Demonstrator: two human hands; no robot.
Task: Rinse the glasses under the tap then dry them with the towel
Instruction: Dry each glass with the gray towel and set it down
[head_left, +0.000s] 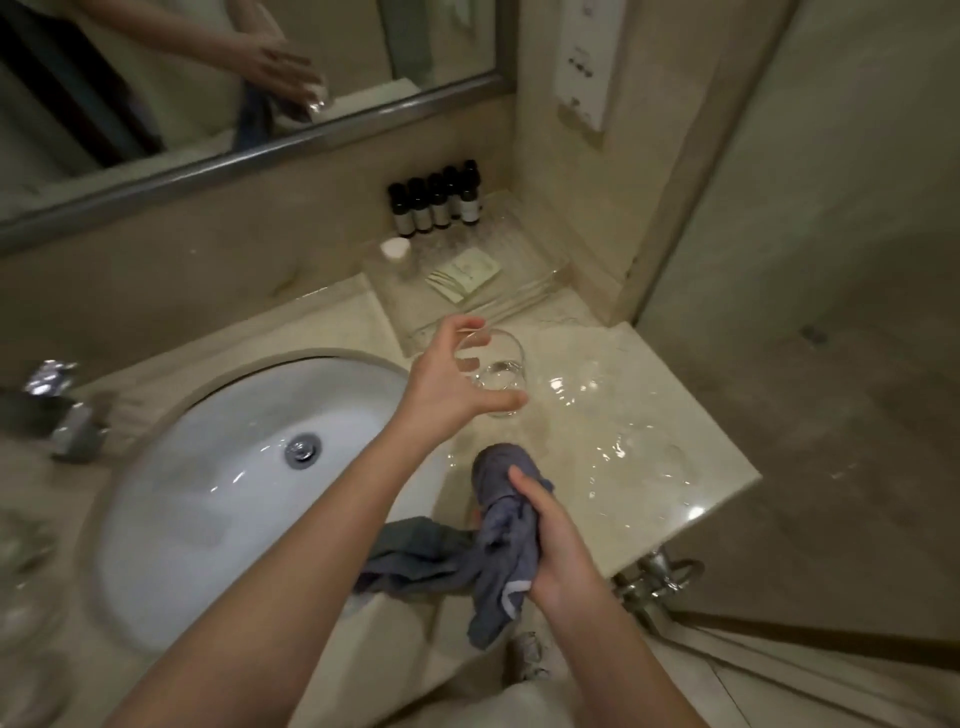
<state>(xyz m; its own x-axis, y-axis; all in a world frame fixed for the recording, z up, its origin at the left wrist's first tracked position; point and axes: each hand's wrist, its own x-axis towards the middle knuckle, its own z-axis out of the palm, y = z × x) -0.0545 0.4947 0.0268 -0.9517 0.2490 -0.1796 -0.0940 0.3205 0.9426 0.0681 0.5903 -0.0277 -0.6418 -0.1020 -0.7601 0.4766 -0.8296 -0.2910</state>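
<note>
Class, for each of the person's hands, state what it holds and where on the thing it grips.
The left hand grips a clear glass by its rim and side. The right hand clutches a grey towel around its bunched middle.

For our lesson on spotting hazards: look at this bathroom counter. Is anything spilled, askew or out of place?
Yes. The counter right of the sink glistens, apparently wet, around the glass held by the left hand. The towel, gripped by the right hand, trails over the counter edge.
</note>
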